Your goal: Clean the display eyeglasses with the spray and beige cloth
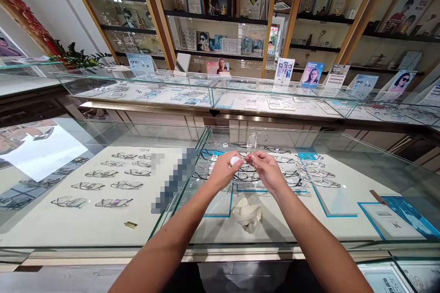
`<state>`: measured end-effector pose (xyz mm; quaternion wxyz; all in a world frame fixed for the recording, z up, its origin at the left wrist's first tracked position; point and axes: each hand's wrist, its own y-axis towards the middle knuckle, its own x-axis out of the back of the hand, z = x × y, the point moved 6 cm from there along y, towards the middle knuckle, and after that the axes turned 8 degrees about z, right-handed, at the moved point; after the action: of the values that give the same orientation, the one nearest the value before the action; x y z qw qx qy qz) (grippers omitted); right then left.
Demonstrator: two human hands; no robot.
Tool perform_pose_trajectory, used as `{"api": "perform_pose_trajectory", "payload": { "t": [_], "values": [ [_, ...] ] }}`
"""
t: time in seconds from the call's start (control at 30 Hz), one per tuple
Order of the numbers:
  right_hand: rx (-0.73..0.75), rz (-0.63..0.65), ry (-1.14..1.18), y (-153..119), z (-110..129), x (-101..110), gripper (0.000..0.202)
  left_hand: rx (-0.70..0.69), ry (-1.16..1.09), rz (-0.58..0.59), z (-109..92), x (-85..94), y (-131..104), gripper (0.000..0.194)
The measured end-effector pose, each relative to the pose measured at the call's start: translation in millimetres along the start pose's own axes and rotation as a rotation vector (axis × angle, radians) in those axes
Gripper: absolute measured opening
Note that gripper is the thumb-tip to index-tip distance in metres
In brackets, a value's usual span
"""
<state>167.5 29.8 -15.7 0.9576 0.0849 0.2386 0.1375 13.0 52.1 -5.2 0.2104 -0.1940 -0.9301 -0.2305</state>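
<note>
Over the glass display case, my two hands meet at the middle of the view. Pinched in my right hand (267, 169) is a pair of thin-framed eyeglasses (252, 141), with a clear lens standing up above the fingers. My left hand (225, 168) is closed around a small white wad (235, 160), perhaps cloth or tissue; its fingertips lie close to the frame, and whether they touch it I cannot tell. A crumpled cream cloth (246, 215) lies on the glass top between my forearms.
Under the glass, several eyeglasses (117, 185) lie in rows on the left. A small gold-coloured piece (130, 225) is at the left front. Across the aisle runs a second glass counter (237, 84) with upright cards, before wall shelves (216, 17).
</note>
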Motion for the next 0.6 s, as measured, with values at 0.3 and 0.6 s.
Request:
{"api": "perform_pose_trajectory", "payload": {
  "t": [0.3, 0.6],
  "values": [
    [-0.003, 0.002, 0.047, -0.2, 3.4, -0.2, 0.028, -0.029, -0.025, -0.020, 8.2, 9.6, 2.8, 0.053],
    [0.030, 0.032, 0.015, 1.5, 11.5, 8.7, 0.023, 0.417, 0.139, -0.701, 96.9, 121.9, -6.6, 0.015]
  ]
}}
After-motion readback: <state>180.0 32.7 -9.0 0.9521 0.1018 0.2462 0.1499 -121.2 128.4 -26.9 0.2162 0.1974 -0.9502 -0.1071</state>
